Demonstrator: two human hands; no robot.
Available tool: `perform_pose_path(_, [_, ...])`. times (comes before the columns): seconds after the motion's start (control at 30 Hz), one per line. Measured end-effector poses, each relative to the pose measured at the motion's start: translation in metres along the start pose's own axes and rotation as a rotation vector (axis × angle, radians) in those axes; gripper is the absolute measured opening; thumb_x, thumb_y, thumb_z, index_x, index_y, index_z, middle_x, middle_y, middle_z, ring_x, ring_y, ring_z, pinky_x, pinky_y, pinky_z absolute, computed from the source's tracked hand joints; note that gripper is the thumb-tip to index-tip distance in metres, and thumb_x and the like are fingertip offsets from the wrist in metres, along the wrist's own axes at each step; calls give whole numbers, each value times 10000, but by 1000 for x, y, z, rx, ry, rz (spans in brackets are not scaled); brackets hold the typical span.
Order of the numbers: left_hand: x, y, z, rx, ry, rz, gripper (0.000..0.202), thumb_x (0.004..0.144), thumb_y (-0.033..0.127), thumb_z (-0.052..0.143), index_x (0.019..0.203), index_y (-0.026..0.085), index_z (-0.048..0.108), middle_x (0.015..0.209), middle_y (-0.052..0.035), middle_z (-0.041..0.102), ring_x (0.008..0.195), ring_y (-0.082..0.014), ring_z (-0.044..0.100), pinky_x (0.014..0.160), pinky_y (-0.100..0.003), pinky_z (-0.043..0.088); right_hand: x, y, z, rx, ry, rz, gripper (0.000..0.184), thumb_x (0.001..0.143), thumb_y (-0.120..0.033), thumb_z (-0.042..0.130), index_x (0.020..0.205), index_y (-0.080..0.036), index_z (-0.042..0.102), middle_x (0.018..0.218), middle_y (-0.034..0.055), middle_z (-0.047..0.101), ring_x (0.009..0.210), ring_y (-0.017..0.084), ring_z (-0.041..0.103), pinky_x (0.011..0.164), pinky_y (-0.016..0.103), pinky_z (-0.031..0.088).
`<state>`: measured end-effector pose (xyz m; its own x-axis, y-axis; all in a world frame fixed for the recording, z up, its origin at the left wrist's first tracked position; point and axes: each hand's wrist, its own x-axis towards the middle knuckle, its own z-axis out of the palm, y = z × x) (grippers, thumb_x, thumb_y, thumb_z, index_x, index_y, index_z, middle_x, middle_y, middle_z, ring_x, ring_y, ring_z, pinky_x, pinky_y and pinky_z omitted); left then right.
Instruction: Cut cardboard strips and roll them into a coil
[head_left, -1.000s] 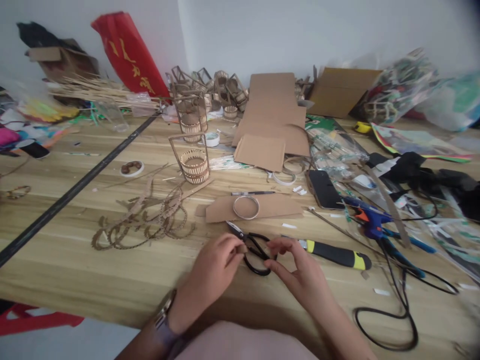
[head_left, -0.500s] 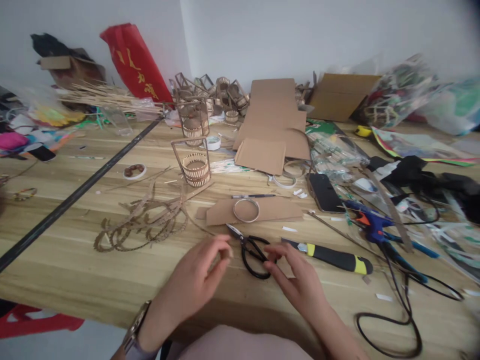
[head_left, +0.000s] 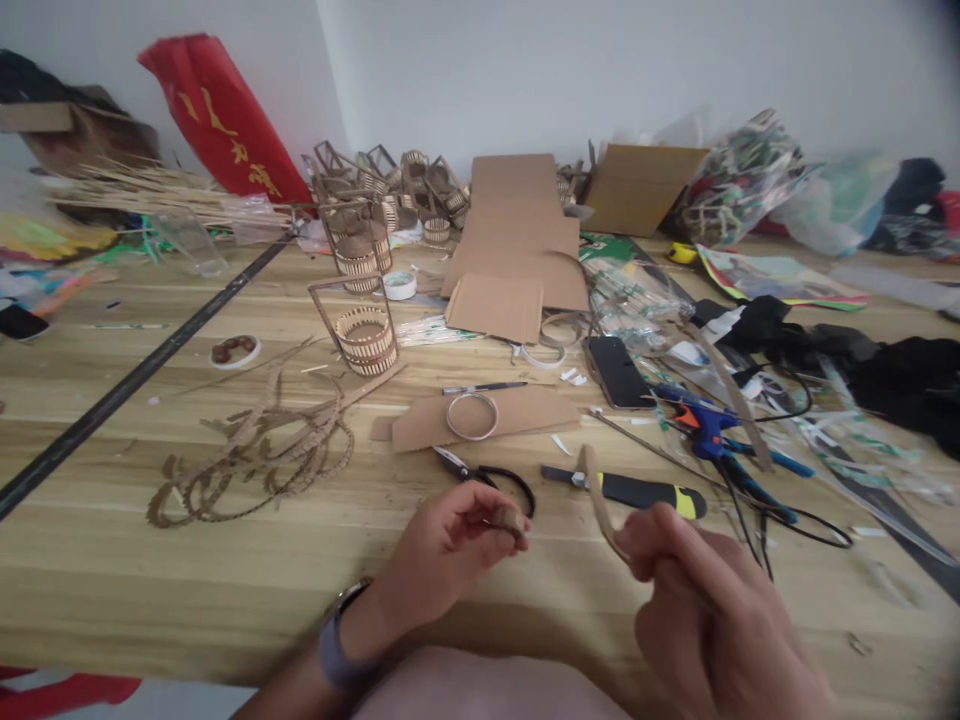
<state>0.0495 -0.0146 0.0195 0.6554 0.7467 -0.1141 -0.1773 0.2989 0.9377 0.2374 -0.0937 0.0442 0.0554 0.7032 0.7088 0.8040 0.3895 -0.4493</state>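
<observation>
My left hand (head_left: 457,545) is closed with a small brown piece (head_left: 509,520) pinched at its fingertips; it looks like the end of a strip. My right hand (head_left: 712,590) is closed on a narrow brown strip (head_left: 598,500), which curves up from the fingers. Just beyond my left hand lie black-handled scissors (head_left: 510,485), partly hidden by the hand. A knife with a black and yellow handle (head_left: 645,494) rests behind the strip. Farther off, a thin ring (head_left: 472,416) sits on a flat piece of cardboard (head_left: 409,428).
Coiled notched strips (head_left: 255,450) lie to the left. A small slatted basket (head_left: 366,345) with a tall handle stands behind them. At right are a phone (head_left: 619,370), a blue glue gun (head_left: 701,415) with its cord, and blue-handled pliers (head_left: 787,462). A long dark bar (head_left: 150,370) crosses the left side.
Both hands now hold brown pieces; before, the left held nothing visible and the right was at the scissors. My right hand moved right and nearer. The view has turned slightly right.
</observation>
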Motion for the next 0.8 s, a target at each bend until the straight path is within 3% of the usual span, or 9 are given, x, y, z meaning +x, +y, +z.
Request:
perform_pose_path(0.1, [1, -4, 0, 175, 54, -1, 254, 840, 377, 726, 966, 159, 692, 920, -72, 712, 855, -182, 664, 783, -286, 519, 5, 2, 6, -93, -129, -67, 594, 984, -141, 442, 1545, -303, 337, 893, 78, 661, 749, 199, 683, 644, 299, 581])
perform_pose_path(0.23, [3, -4, -1, 331, 111, 81, 175, 870, 246, 650, 1020, 174, 706, 1010, -76, 708, 884, -176, 659, 759, -260, 536, 10, 7, 25, -65, -296, -79, 445, 1019, -192, 403, 1461, -221, 433, 883, 75, 670, 767, 186, 696, 689, 276, 592])
perform_pose_path(0.33, [5, -6, -4, 423, 160, 168, 152, 864, 191, 633, 991, 186, 716, 1037, -72, 697, 916, -178, 652, 773, -257, 544, 7, 10, 30, -5, -314, -16, 301, 1010, -208, 451, 1303, -221, 521, 944, 85, 695, 844, 196, 708, 724, 290, 593])
perform_pose_path(0.47, [6, -10, -5, 458, 158, 164, 152, 867, 198, 638, 999, 195, 713, 971, -59, 708, 872, -178, 660, 770, -267, 548, 4, 10, 29, 91, -358, 77, 140, 983, -194, 503, 1091, -244, 576, 939, 67, 713, 854, 204, 707, 715, 304, 584])
perform_pose_path(0.8, [4, -14, -4, 429, 171, 142, 100, 868, 195, 629, 963, 194, 662, 924, -41, 721, 842, -169, 672, 766, -268, 543, 8, 8, 31, 175, -394, 105, 163, 952, -173, 544, 1063, -236, 646, 917, 64, 673, 850, 194, 670, 714, 302, 572])
